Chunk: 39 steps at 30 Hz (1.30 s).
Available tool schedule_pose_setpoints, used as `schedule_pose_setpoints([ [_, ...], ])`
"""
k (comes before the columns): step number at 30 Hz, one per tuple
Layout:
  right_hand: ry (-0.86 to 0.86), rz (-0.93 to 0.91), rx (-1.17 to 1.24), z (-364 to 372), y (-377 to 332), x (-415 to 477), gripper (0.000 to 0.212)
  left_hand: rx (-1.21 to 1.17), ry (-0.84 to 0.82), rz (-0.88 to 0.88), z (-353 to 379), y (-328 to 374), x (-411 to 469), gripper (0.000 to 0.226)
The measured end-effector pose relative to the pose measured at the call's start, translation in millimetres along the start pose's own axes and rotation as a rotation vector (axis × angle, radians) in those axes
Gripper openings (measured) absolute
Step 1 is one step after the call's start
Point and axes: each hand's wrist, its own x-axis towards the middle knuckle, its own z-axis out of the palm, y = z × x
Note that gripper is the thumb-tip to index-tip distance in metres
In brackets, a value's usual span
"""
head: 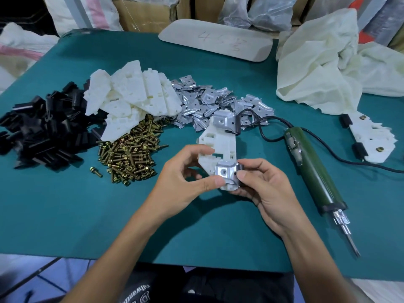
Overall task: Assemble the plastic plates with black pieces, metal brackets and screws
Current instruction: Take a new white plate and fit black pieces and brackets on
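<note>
- Both hands meet over the middle of the green table (65,215) and hold one white plastic plate (220,143) between them, lifted off the surface and tilted away from the person.
- Left hand (185,182) pinches the near end of the plate — thumb pressed against the edge of a metal bracket (225,172) seated there, fingers curled behind the plate's left side.
- Right hand (262,189) grips the same end from the right, thumb on a black piece (238,169) clipped beside the bracket, fingers cupped underneath.
- A second bracket (223,122) with its own black piece sits on the far end of the plate; neither bracket's centre hole shows a screw.
- To the left lie four heaps: black pieces (43,130) at the far left, white plates (131,95) next to them, brass-coloured screws (131,154) in front, and loose brackets (207,99) behind the held plate.
- One stray screw (95,171) lies apart from its heap.
- A green electric screwdriver (314,173) rests on the table just right of the hands, tip toward the person — its black cord (260,127) loops back toward the brackets.
- Finished plates (371,138) lie stacked at the far right, near a crumpled white bag (317,73).
</note>
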Motion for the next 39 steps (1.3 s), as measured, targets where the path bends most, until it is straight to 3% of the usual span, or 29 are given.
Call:
schedule_pose_setpoints([
  [18, -0.021, -0.048, 0.022, 2, -1, -2, 0.02, 0.116, -0.038, 0.028, -6, 7, -3, 0.05],
  [26, -0.016, -0.043, -0.033, 1, 2, -4, 0.024, 0.013, 0.022, -0.111, -1, -2, -10, 0.048],
  [30, 0.029, 0.015, -0.02, -2, -1, -1, 0.027, 0.142, -0.083, -0.125, -16, 0, -10, 0.071],
  [32, 0.016, 0.052, 0.016, -5, -5, 0, 0.025, 0.435, -0.071, -0.02, -28, 4, -8, 0.071],
  [35, -0.041, 0.106, -0.005, -10, -10, -1, 0.03, 0.85, 0.037, 0.308, -35, 18, -3, 0.041],
  [37, -0.057, 0.132, -0.046, -13, -12, -1, 0.022, 0.951, 0.058, 0.458, -34, 27, 0, 0.027],
  [39, -0.024, 0.111, -0.094, -17, -15, 0, 0.028, 0.943, -0.033, 0.471, -33, 32, -1, 0.031],
])
